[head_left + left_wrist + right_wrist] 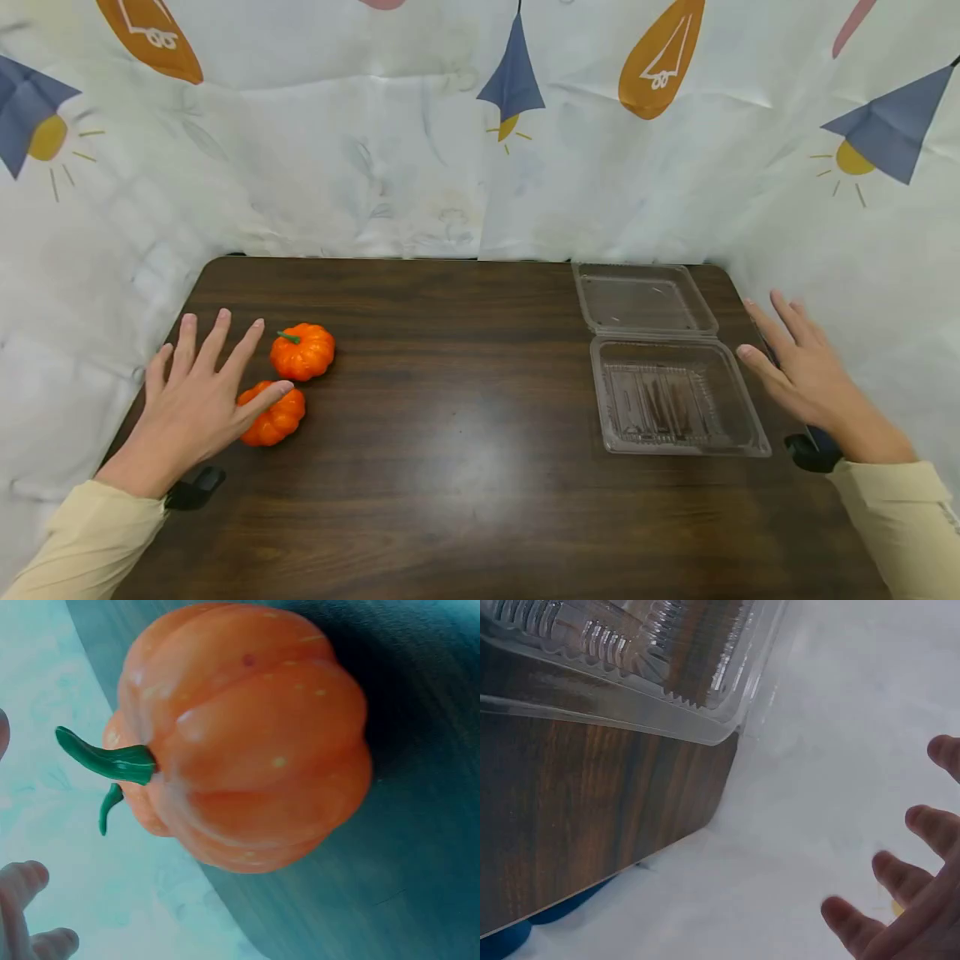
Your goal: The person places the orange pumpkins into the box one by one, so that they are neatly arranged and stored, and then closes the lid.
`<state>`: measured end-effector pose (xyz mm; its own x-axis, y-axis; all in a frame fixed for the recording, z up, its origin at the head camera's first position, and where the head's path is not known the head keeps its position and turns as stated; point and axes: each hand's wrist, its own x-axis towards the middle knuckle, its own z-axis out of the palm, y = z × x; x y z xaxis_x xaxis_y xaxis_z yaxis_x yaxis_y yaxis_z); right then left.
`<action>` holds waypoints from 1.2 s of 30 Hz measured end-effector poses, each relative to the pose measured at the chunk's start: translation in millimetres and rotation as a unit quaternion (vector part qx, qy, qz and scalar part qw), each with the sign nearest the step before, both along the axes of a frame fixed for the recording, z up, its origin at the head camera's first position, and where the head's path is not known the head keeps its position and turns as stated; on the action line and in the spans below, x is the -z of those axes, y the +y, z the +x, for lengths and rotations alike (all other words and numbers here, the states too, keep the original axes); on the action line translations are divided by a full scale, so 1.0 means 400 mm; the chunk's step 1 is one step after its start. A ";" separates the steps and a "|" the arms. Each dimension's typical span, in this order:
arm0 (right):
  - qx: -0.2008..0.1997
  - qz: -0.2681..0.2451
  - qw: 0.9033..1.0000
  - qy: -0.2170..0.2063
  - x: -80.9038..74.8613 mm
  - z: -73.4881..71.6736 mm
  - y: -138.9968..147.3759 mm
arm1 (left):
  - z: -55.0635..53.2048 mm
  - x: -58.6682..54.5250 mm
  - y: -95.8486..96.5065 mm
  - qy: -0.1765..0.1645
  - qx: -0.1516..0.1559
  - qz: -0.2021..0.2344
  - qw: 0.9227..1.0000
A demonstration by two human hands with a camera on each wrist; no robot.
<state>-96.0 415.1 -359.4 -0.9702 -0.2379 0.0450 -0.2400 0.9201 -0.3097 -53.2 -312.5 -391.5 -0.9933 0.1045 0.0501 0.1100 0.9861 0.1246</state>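
Observation:
Two small orange pumpkins lie at the left of the dark wooden table (450,483). The farther pumpkin (307,354) has its green stem pointing left; the nearer pumpkin (276,417) is partly hidden by my left thumb. Over the table's left side, my left hand (197,400) is spread with straight fingers and holds nothing. In the left wrist view the nearer pumpkin (247,742) fills the middle, overlapping the other one. At the right stands a clear plastic clamshell box (675,400), its lid (648,300) folded back. My right hand (806,367), fingers spread and holding nothing, hovers just right of it.
A white patterned cloth (337,167) hangs behind the table and along both sides. Black wrist cameras sit at both wrists, the left camera (195,489) low over the table. The box's lid reaches the table's back edge.

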 end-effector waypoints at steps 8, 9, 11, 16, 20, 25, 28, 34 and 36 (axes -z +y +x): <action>0.022 -0.060 0.998 0.005 0.015 -0.004 0.018 | 0.017 0.027 -0.015 0.065 0.002 0.057 0.996; 0.028 -0.063 0.998 0.003 0.017 -0.003 0.019 | 0.018 0.031 -0.017 0.071 0.004 0.065 0.995; 0.036 -0.072 0.997 -0.008 0.021 -0.001 0.024 | 0.022 0.039 -0.020 0.080 0.010 0.087 0.993; 0.053 -0.094 0.993 -0.040 0.032 0.007 0.037 | 0.040 0.045 -0.023 0.040 0.003 0.145 0.989; 0.072 -0.110 0.989 -0.065 0.048 0.021 0.044 | 0.047 0.050 -0.024 -0.001 -0.006 0.174 0.985; 0.088 -0.123 0.985 -0.080 0.068 0.035 0.052 | 0.050 0.061 -0.026 -0.014 -0.008 0.205 0.979; 0.084 -0.142 0.983 -0.080 0.078 0.038 0.057 | 0.054 0.068 -0.030 -0.004 -0.003 0.224 0.974; 0.096 -0.155 0.980 -0.082 0.091 0.043 0.061 | 0.061 0.083 -0.039 0.007 -0.007 0.240 0.971; 0.103 -0.151 0.980 -0.082 0.097 0.045 0.062 | 0.063 0.088 -0.041 0.007 -0.009 0.240 0.971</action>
